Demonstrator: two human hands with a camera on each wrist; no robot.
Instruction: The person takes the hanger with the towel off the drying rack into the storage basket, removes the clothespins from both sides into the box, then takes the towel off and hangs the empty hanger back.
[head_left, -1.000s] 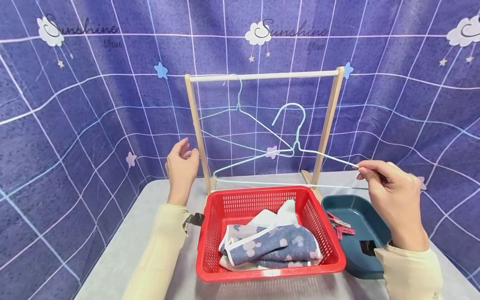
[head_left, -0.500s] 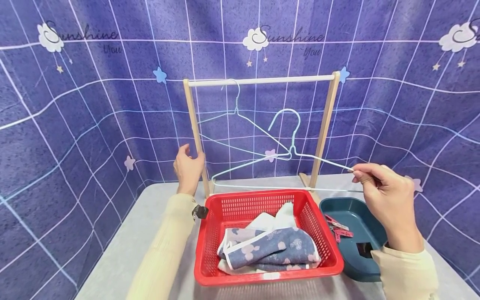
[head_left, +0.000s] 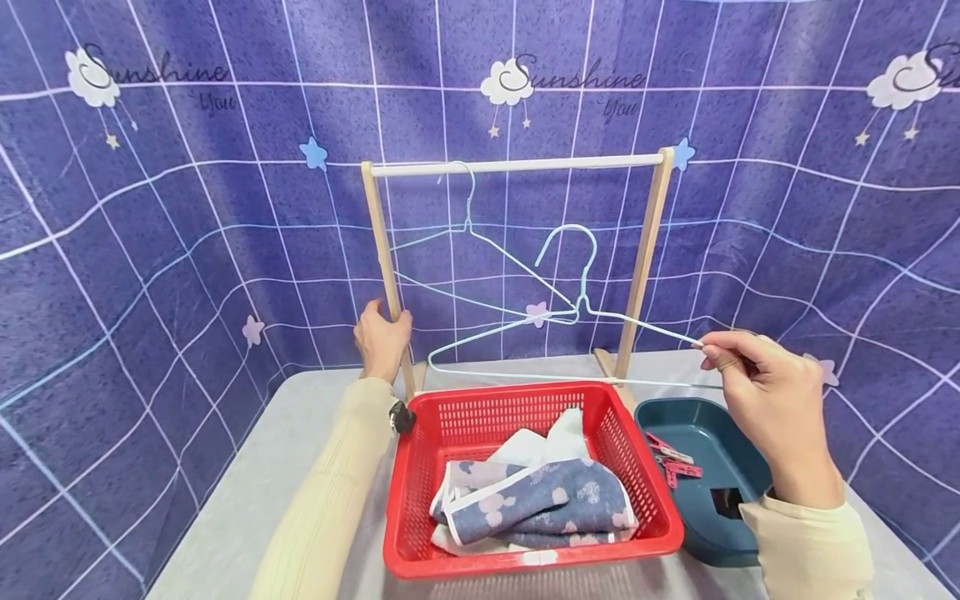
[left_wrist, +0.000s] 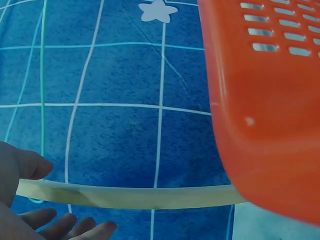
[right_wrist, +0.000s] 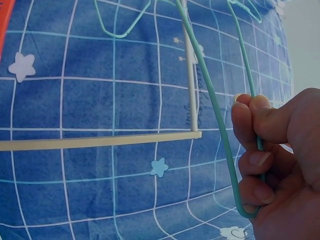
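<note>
In the head view my right hand (head_left: 780, 392) pinches the right arm of a pale green wire clothes hanger (head_left: 595, 246), held upright in front of the rack, hook to the top. The right wrist view shows thumb and index finger on the hanger wire (right_wrist: 213, 95), other fingers curled round it. My left hand (head_left: 382, 342) is at the left wooden post of the clothes rack (head_left: 378, 225). In the left wrist view that post (left_wrist: 125, 196) passes between the thumb and the loosely spread fingers. A second hanger (head_left: 469, 204) hangs from the rack's white bar (head_left: 555, 163).
A red basket (head_left: 532, 564) with a folded blue patterned cloth (head_left: 558, 504) and white cloth (head_left: 525, 446) stands in front of the rack. To its right is a dark teal basin (head_left: 720, 433) holding several pink and white clothespins (head_left: 684, 471). A purple-blue grid curtain (head_left: 187, 333) hangs behind.
My left hand has moved right to the rack's left post, so the post now stands between thumb and fingers. The right hand still holds the hanger in nearly the same place.
</note>
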